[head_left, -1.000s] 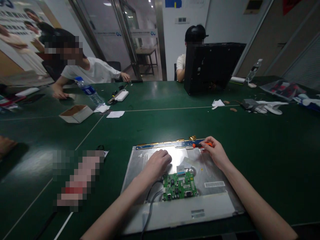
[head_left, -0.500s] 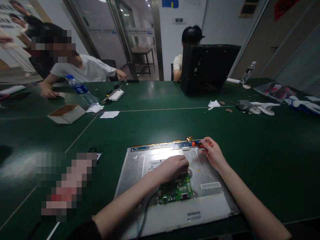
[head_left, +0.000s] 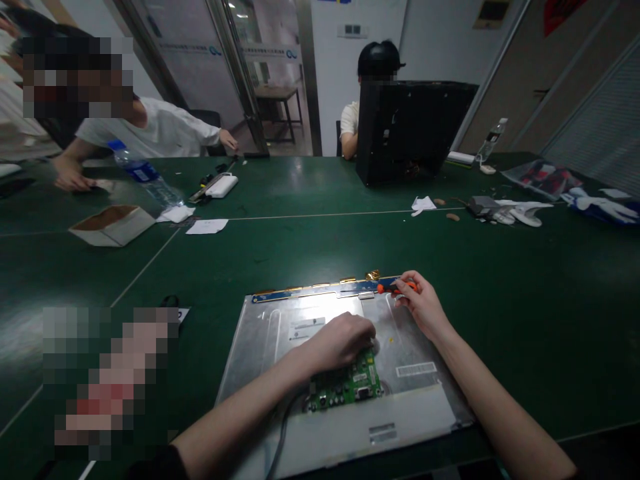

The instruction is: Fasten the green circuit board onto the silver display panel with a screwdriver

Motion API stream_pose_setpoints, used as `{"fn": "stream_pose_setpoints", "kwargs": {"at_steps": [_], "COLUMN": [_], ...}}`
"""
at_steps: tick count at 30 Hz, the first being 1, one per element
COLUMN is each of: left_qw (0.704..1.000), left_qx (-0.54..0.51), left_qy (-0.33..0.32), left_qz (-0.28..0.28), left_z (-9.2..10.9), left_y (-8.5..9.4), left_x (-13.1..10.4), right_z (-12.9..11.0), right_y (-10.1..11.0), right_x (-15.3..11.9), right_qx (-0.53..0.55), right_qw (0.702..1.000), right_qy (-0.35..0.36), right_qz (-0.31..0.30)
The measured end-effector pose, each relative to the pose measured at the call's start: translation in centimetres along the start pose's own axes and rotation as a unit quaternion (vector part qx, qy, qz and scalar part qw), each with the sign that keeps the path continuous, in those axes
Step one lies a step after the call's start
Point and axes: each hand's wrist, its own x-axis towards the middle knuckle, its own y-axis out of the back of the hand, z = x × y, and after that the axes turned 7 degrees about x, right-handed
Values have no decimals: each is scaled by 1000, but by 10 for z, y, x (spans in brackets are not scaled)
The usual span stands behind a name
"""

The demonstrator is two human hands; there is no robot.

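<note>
A flat metal display panel (head_left: 420, 347) lies back side up on the green table in front of me. On its middle sits a green circuit board (head_left: 345, 388), and a narrow blue circuit strip (head_left: 300, 293) runs along its far edge. My right hand (head_left: 419, 300) is closed on an orange-and-black screwdriver (head_left: 382, 289), whose shaft points left along the strip. Fingers curled, my left hand (head_left: 345, 339) rests at the green board's upper edge; what its fingertips hold, if anything, is hidden. A grey cable (head_left: 283, 433) comes from under my left forearm.
Across the table, a person sits behind a large black case (head_left: 415, 133). Another person is at the far left, near a water bottle (head_left: 145, 175) and an open cardboard box (head_left: 114, 227). White gloves (head_left: 520, 212) and scraps lie at the far right.
The view has shifted slightly, so most things sit a little further left. The screwdriver shows more fully in my right hand. My left hand stays at the green board.
</note>
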Motion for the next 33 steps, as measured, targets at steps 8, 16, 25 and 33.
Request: {"fn": "stream_pose_setpoints", "kwargs": {"at_steps": [8, 16, 25, 33], "left_qw": [1000, 999, 998, 996], "left_qx": [-5, -36, -57, -81], "left_qy": [-9, 11, 0, 24], "left_qz": [-14, -36, -29, -4], "left_z": [0, 6, 1, 0], "left_y": [-2, 4, 2, -1], "left_x": [2, 2, 2, 2], "right_z": [-1, -1, -7, -17], "right_y": [0, 0, -2, -1], "right_x": [0, 0, -2, -5], "right_qx": [-11, -16, 2, 32], "right_qw": [1000, 1000, 1000, 999], "right_qy": [4, 8, 4, 19], "right_qz": [0, 0, -4, -8]}}
